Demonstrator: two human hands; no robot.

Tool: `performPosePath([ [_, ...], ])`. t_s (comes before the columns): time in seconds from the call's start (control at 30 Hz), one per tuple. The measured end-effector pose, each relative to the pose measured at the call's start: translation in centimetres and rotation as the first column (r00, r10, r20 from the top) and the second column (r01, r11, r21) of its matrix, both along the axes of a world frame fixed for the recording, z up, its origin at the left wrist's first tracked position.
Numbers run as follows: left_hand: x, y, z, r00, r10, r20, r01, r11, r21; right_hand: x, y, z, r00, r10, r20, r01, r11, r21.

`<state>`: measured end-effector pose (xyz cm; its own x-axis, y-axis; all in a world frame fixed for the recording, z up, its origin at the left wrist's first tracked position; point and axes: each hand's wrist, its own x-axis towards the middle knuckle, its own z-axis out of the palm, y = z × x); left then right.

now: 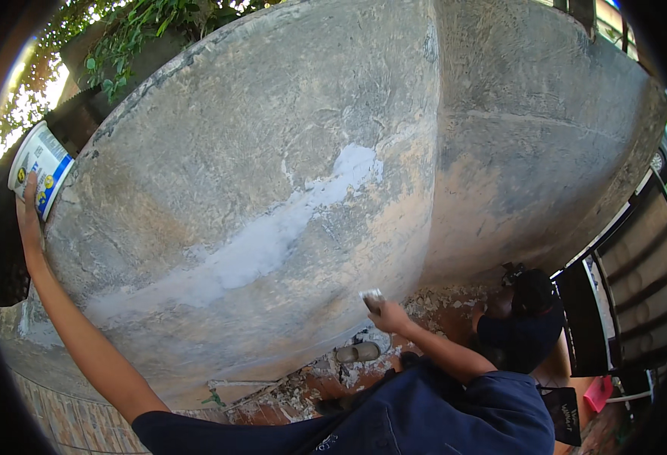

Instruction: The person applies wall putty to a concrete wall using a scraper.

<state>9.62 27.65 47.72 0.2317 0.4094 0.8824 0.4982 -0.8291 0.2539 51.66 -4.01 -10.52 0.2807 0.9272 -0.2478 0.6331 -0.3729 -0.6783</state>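
At the far left, my left hand [30,216] grips a white and blue plastic tub [45,163], its fingers against the tub's side. The tub is tilted beside the left edge of a rough grey wall [219,136]. My right hand [392,318] is closed round a putty knife [372,299], held low in front of the wall with its pale blade pointing up and left. The blade looks slightly blurred, and I cannot tell whether it touches the wall. A smooth whitish band of putty [261,243] runs slantwise across the wall, rising to the right.
A co-worker in dark clothing [527,322] crouches at the wall's foot, right of my right arm. Flaked debris and a slipper [357,353] lie on the reddish floor. A metal gate [640,265] stands at right, near a pink object [598,393]. Leaves [132,49] hang upper left.
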Motion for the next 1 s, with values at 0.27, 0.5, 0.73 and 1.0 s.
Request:
performPosePath([
  [0.27,-1.1,0.4,0.9,1.0,0.02,0.001,-0.02,0.998,-0.053,7.1,8.0,22.3,0.856,-0.489,0.168,0.132,0.521,0.843],
  [0.5,-0.5,0.9,0.2,0.999,-0.035,0.025,0.037,0.996,-0.085,2.8,8.9,4.9,0.828,-0.475,0.298,0.127,0.676,0.725],
  [0.73,-1.8,1.9,0.0,0.997,0.043,-0.07,-0.041,0.999,0.027,0.0,4.3,1.8,0.958,-0.198,-0.207,0.26,0.904,0.339],
  [1.0,-1.6,1.4,-0.1,1.0,-0.001,-0.028,0.0,1.0,-0.02,5.2,7.0,26.3,0.949,-0.284,-0.136,0.299,0.677,0.672],
])
